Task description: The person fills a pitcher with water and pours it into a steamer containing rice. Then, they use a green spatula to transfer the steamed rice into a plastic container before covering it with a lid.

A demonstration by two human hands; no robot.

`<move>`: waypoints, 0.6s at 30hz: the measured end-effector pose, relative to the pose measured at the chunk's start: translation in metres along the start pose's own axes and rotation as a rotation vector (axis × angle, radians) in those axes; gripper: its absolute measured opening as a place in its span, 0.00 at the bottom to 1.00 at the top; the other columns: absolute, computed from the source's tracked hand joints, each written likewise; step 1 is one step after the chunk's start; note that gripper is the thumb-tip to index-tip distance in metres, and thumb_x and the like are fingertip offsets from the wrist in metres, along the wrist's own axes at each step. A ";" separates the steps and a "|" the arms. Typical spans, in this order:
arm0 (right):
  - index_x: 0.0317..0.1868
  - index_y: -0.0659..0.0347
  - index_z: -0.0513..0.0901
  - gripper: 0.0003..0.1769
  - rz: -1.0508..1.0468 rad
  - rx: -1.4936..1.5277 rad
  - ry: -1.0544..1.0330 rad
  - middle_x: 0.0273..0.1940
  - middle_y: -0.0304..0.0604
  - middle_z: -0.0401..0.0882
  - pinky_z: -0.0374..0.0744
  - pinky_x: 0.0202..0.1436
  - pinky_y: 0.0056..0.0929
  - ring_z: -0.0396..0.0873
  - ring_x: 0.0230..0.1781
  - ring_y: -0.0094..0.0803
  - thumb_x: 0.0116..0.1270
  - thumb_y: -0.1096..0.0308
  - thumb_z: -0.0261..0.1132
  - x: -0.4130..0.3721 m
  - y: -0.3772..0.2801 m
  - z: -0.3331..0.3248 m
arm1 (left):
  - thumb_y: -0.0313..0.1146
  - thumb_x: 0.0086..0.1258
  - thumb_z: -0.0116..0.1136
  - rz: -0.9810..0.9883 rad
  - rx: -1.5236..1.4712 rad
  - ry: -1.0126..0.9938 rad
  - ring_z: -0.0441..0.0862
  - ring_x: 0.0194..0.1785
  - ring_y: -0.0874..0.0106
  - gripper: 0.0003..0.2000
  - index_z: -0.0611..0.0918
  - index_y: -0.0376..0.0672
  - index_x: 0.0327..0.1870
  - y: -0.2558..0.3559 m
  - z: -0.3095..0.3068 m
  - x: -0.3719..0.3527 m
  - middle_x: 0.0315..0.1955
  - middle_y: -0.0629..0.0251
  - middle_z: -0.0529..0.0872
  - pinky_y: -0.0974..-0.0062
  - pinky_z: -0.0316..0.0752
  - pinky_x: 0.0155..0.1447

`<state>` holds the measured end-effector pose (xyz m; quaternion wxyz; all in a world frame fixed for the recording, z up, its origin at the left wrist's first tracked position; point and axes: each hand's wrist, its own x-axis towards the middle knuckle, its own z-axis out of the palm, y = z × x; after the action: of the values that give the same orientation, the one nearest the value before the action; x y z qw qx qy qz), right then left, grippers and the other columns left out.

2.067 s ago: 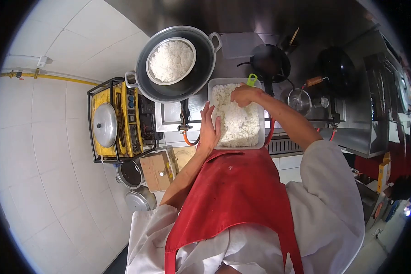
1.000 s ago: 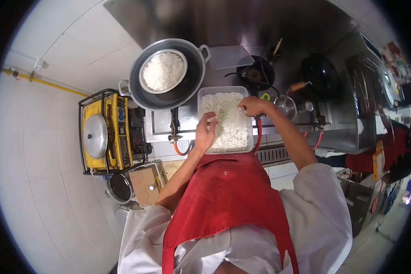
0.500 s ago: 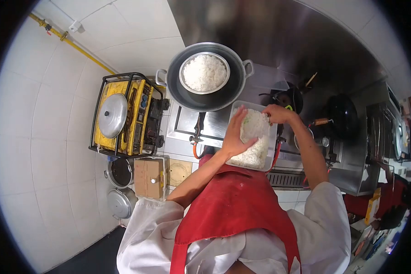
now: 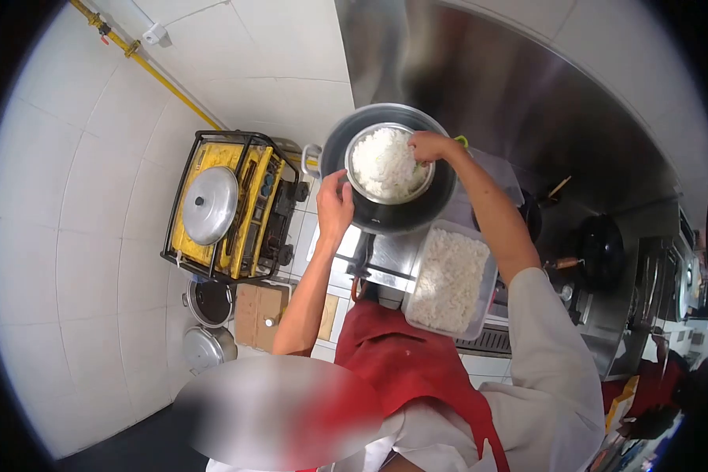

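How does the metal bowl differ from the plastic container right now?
The metal bowl is round; the plastic container is roughly rectangular, with rounded corners.
The metal bowl sits inside the wide pan; the plastic container is outside it.
Rice is mounded in the metal bowl but spread flatter in the plastic container.
Shared: both are uncovered and hold white rice.

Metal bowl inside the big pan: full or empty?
Mostly full: white rice is heaped in the metal bowl, leaving just a narrow band of bare metal around it.
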<state>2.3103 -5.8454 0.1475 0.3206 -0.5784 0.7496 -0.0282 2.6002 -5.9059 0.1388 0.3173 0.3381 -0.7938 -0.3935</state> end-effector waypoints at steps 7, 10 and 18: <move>0.40 0.64 0.86 0.19 0.144 -0.239 -0.137 0.35 0.56 0.85 0.80 0.41 0.47 0.85 0.38 0.48 0.44 0.76 0.60 0.076 -0.034 -0.020 | 0.24 0.66 0.59 -0.029 0.002 -0.085 0.84 0.43 0.59 0.15 0.80 0.38 0.54 -0.041 0.014 0.051 0.48 0.49 0.81 0.69 0.81 0.43; 0.38 0.63 0.87 0.18 0.171 -0.325 -0.089 0.36 0.55 0.86 0.79 0.45 0.48 0.85 0.41 0.47 0.44 0.76 0.61 0.082 -0.047 -0.027 | 0.26 0.65 0.61 -0.018 -0.011 -0.135 0.80 0.51 0.52 0.14 0.81 0.37 0.52 -0.048 0.021 0.062 0.49 0.48 0.80 0.62 0.74 0.56; 0.43 0.56 0.87 0.17 0.221 -0.516 -0.083 0.46 0.48 0.85 0.68 0.63 0.47 0.83 0.51 0.40 0.51 0.73 0.63 0.089 -0.066 -0.055 | 0.28 0.65 0.60 -0.040 0.051 -0.191 0.75 0.57 0.52 0.14 0.81 0.38 0.51 -0.046 0.022 0.080 0.54 0.53 0.79 0.61 0.70 0.61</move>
<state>2.3272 -5.9639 0.1791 0.1947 -0.5564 0.7766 0.2223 2.5508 -5.9808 0.1081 0.2235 0.3227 -0.8234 -0.4098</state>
